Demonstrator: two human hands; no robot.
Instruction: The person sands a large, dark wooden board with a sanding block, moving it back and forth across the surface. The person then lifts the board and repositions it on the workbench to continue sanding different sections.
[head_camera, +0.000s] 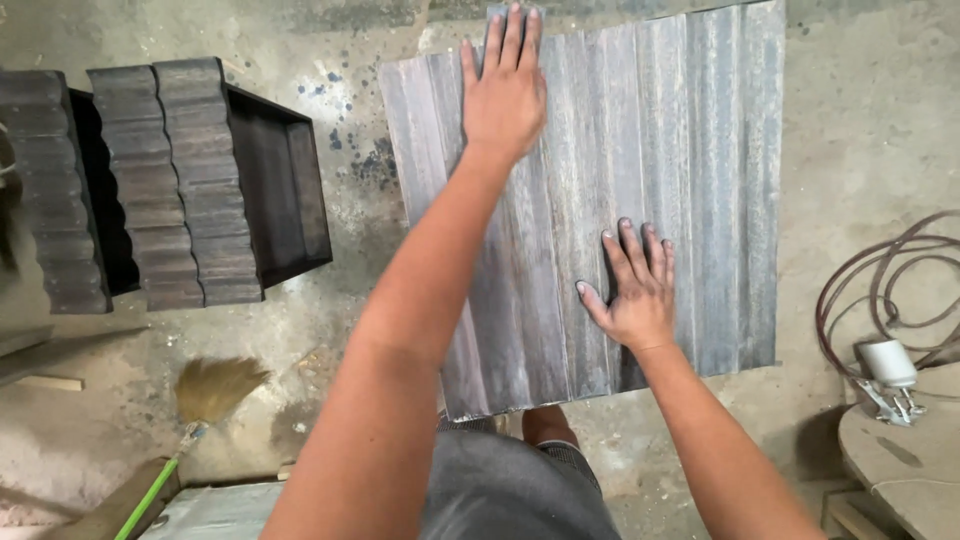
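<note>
We have bare floor (350, 330) between the ribbed panel (700, 180) and the dark stacked boxes (200, 190) at left. At right, coiled hose (900, 280) crowds the passage; a broom (205, 400) lies lower left.

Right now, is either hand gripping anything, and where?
Nothing is gripped. The left hand lies flat, fingers spread, near the far edge of the grey fluted wooden panel; the right hand lies flat nearer its middle.

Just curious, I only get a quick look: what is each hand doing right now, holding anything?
Left hand: open, flat on the far end of the grey fluted wooden panel, holding nothing.
Right hand: open, fingers spread, pressed flat on the same panel.
</note>
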